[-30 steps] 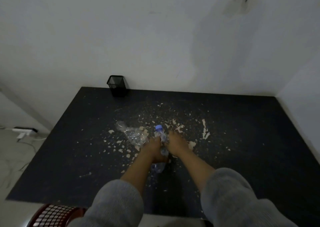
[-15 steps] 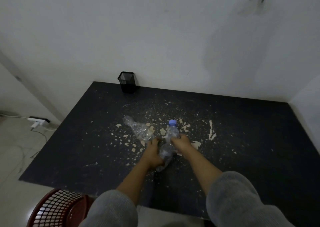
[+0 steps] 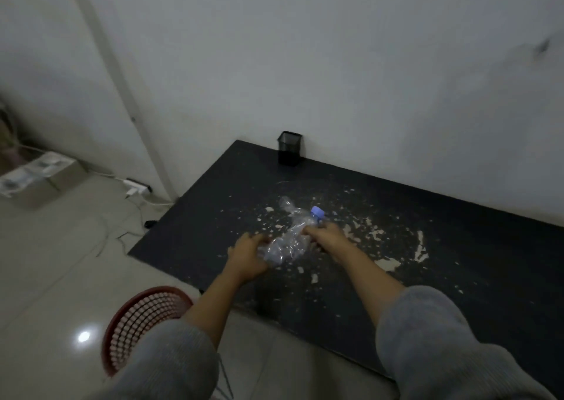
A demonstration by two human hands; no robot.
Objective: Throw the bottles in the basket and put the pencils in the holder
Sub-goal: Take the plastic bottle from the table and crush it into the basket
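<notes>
A clear crushed plastic bottle with a blue cap (image 3: 291,241) is held between both hands above the black table (image 3: 457,247). My left hand (image 3: 248,254) grips its lower end; my right hand (image 3: 328,236) grips it near the neck. A second clear bottle without a cap (image 3: 287,206) lies on the table just behind. The red mesh basket (image 3: 137,323) stands on the floor at the table's near left corner, partly hidden by my left sleeve. A black mesh holder (image 3: 289,148) stands at the table's back left, against the wall. No pencils are visible.
Pale flakes and chips (image 3: 387,262) are scattered over the table's middle. A power strip with cables (image 3: 137,186) lies on the tiled floor to the left, and a cardboard box (image 3: 39,177) stands farther left. White walls close the back and the right.
The view has swung left, showing more floor and basket. Both hands have raised the capped bottle off the table and tilted it leftward; the capless bottle stays where it lay.
</notes>
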